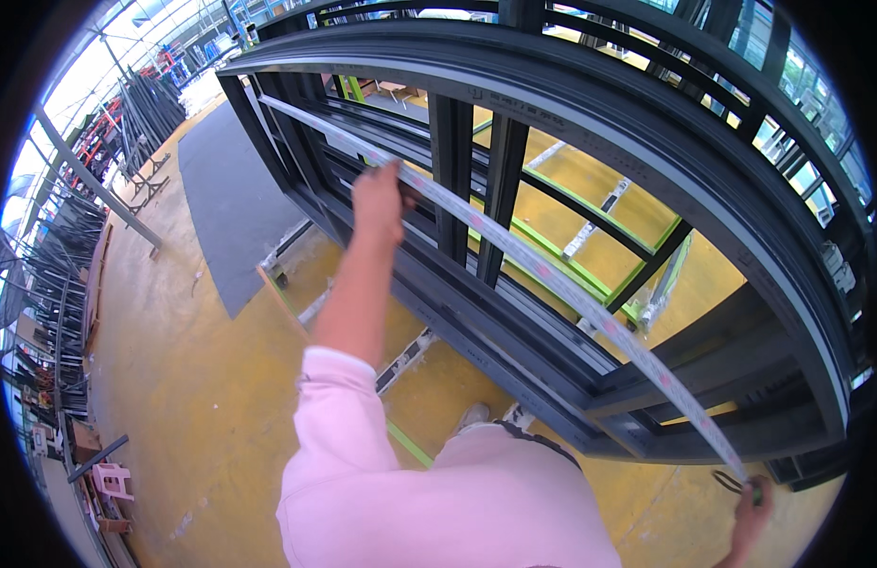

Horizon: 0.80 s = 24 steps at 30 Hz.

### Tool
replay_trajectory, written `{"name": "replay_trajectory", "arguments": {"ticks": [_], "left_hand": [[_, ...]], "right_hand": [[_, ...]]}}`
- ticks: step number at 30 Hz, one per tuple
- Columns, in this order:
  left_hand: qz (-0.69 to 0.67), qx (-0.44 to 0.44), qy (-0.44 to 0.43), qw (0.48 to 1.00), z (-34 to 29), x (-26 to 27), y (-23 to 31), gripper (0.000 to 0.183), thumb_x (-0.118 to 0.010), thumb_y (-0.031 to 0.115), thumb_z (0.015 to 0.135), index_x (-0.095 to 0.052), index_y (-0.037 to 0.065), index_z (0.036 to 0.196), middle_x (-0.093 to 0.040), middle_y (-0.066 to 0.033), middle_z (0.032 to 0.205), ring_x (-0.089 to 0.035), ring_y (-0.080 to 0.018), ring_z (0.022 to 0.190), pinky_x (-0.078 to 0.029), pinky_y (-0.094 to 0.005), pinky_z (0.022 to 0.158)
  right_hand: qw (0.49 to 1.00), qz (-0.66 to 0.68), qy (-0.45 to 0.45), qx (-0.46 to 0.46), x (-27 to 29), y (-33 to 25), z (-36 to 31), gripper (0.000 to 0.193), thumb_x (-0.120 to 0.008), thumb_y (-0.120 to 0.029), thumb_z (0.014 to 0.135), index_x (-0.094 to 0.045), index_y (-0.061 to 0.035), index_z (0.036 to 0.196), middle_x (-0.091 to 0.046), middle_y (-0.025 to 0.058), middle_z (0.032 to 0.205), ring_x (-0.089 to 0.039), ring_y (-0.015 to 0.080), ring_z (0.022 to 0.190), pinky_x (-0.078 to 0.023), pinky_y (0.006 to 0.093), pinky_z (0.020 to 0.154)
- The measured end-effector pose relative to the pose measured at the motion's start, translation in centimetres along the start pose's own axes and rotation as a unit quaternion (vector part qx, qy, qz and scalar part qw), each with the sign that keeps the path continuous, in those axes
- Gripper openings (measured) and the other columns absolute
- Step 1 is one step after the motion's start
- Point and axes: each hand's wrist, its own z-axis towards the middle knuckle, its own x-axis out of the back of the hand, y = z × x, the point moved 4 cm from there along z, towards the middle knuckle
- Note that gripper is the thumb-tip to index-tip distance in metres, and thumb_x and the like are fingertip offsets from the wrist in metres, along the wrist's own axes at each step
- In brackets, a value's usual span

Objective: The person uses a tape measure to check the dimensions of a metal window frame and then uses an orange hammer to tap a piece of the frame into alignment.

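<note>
A long pale measuring tape (569,289) with red marks stretches across a large dark window frame (741,251), from its far left corner to the near right. My left hand (378,206) is closed around the tape partway along it, its arm reaching forward over the frame. At the lower right my right hand (752,516) grips the small dark and green tape measure case (757,492), with a black strap loop (726,481) beside it. The frame stands tilted in front of me, with several dark bars across its opening.
Green-edged rack supports (590,241) stand on the yellow floor (187,398) behind the frame. More dark frames (637,62) are stacked beyond. A grey mat (232,204) lies at the left. Racks of long dark profiles (50,312) and a pink stool (112,481) line the left side.
</note>
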Motion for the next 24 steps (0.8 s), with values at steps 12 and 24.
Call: {"name": "replay_trajectory", "arguments": {"ticks": [12,24], "left_hand": [[0.029,-0.034,0.034,0.998,9.5,-1.8,7.8,0.017,-0.058,0.013,0.092,-0.061,-0.004,0.092,-0.065,-0.0108,0.075,-0.061,-0.0173,0.058,-0.043,-0.0243,0.045],[0.059,-0.054,0.068,0.994,12.3,-1.5,9.5,0.017,-0.06,0.014,0.09,-0.062,-0.003,0.086,-0.064,-0.0112,0.072,-0.06,-0.017,0.055,-0.04,-0.0255,0.042]], "right_hand": [[0.989,0.009,0.143,-0.039,13.7,0.6,1.8,0.021,-0.052,-0.02,0.099,-0.056,0.0006,0.105,-0.054,0.006,0.098,-0.05,0.0161,0.095,-0.036,0.0238,0.085],[0.981,-0.083,0.153,0.087,14.4,1.7,3.8,0.019,-0.051,-0.018,0.1,-0.06,-0.0038,0.109,-0.051,-0.0055,0.086,-0.032,0.0036,0.064,-0.024,0.0217,0.053]]}}
